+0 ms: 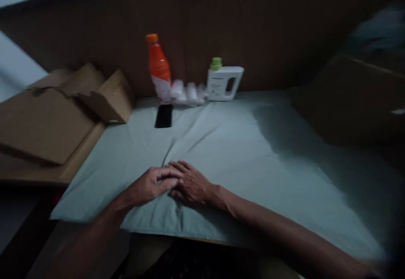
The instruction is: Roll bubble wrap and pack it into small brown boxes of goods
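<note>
My right hand (193, 185) lies palm down on the pale green cloth (237, 144) near its front edge, fingers stretched out and holding nothing. From the left, my left hand (151, 184) meets it. The left thumb and index finger are extended, with a gap between them, and their tips touch the fingers of my right hand. The other left fingers are partly hidden. Small wrinkles run through the cloth around both hands.
At the back stand an orange-and-white bottle (159, 70), small white wrapped items (190, 92) and a white jug with a green cap (218, 83). A black phone (163, 116) lies before them. Cardboard pieces (47, 119) sit left; a dark box (351, 97) stands right.
</note>
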Demonstrator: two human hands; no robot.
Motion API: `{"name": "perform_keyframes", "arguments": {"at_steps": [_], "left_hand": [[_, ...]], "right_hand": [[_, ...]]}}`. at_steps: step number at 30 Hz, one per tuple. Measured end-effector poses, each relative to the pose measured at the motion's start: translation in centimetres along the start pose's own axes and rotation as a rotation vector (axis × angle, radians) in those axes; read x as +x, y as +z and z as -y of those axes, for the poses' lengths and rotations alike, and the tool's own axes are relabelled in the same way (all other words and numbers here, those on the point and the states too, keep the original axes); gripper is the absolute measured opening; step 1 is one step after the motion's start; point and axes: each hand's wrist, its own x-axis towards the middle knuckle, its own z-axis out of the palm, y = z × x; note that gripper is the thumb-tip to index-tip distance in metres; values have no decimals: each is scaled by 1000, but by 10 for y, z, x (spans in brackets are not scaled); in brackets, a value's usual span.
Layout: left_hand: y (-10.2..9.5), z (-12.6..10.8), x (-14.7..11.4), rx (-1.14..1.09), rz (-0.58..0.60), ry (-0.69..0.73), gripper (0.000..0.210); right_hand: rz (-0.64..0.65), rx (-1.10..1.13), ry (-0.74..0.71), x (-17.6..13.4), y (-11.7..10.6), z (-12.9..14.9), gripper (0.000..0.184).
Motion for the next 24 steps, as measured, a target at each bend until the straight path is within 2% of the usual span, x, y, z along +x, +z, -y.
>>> {"name": "perform_keyframes", "arguments": {"at_steps": [3, 5, 8, 12, 13, 15, 17, 22, 24], "left_hand": [[-31, 39, 18, 251, -445, 46, 32], [-39, 63, 33, 416, -601, 64, 32], [-34, 87, 46, 481, -647, 57, 33], [-17, 102, 48, 567, -599, 129, 38], [-18, 105, 48, 565, -602, 148, 37], [-31, 108, 48, 544, -691, 152, 35], [-63, 107, 50, 532, -850, 120, 36], [-197, 78, 67, 633, -1308, 50, 54], [-240, 66, 79, 692, -1389, 18, 59]], "right_hand": [[69, 97, -149, 16, 9, 23, 64], [116, 164, -191, 21, 10, 33, 65], [164, 243, -176, 23, 6, 36, 63], [146, 260, -165, 26, 4, 28, 54], [129, 249, -177, 26, 6, 25, 53], [94, 216, -219, 28, 12, 19, 53], [69, 172, -267, 29, 18, 14, 52], [17, 63, -324, 32, 18, 8, 47], [-22, 61, -334, 32, 17, 8, 44]]}}
